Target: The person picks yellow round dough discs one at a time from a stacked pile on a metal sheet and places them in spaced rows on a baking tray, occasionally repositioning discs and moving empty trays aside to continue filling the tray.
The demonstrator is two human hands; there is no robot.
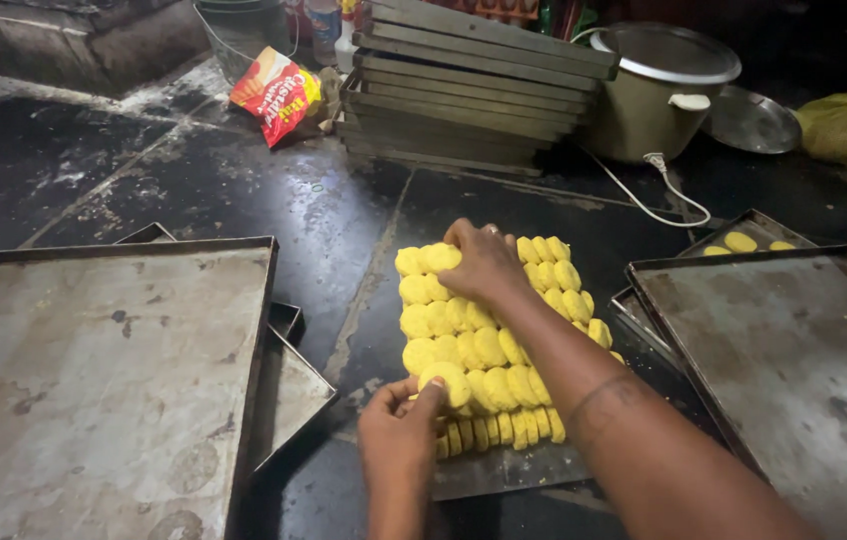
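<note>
The left hand [399, 430] pinches one round, flat, pale yellow dough disc [447, 381] between thumb and fingertips, at the near left corner of the packed rows of yellow dough discs [489, 345]. The thumb lies across the disc's near edge and the fingers curl behind it, so the grip is narrow and closed on that single piece. The wrist is bent upward, and the forearm rises straight from the bottom edge of the view.

The right hand [484, 262] lies palm down on the far part of the same rows, fingers curled over the upper discs and touching them; whether it holds any one of them cannot be told. Its forearm stretches in a long diagonal from the lower right corner, crossing over the right side of the rows.

The discs are smooth, matt and soft-looking, standing overlapped on edge in tight rows on a dull grey metal sheet [504, 470] that rests on the dark, flour-streaked floor [244, 190].

To the left lies a large, shallow, stained metal baking tray [94, 370], with further trays partly under it. To the right lies another scuffed metal tray [794, 360], and behind it a tray bearing a few yellow discs [741, 241]. Farther back stand a stack of flat metal trays [464, 85], a lidded metal cooker pot [659, 90] with a white cord, and a red and yellow plastic packet [277, 95].
</note>
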